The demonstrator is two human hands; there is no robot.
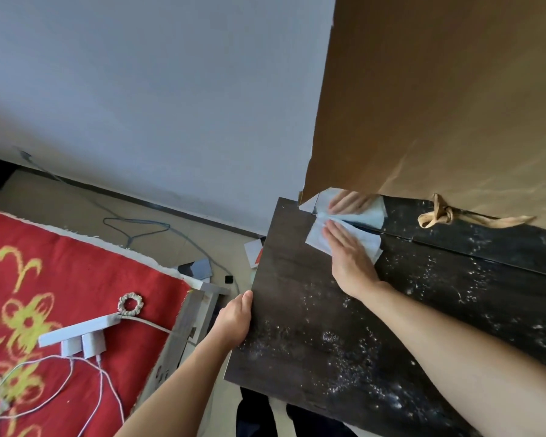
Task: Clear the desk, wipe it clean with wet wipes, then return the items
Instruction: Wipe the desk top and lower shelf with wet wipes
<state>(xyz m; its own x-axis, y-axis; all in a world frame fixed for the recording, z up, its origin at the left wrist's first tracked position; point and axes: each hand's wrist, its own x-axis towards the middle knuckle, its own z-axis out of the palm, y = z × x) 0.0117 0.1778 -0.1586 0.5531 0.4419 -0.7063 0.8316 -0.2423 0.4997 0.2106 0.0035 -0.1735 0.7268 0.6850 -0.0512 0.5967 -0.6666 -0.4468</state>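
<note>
The dark wooden desk (297, 310) fills the right half of the view, its glossy top speckled with wet streaks. My right hand (349, 257) lies flat, fingers together, pressing a pale blue-white wet wipe (371, 244) onto the desk's far left corner. A mirrored image of the hand and wipe shows in the shiny strip just behind it. My left hand (234, 320) grips the desk's left edge, thumb on top. No items stand on the desk top.
A brown curtain (438, 105) hangs over the desk's back, with a tied tan cord (438, 214). At left a red patterned blanket (44, 294) carries a white power strip (79, 329), chargers and cables. Cables and small items lie on the floor (186, 244).
</note>
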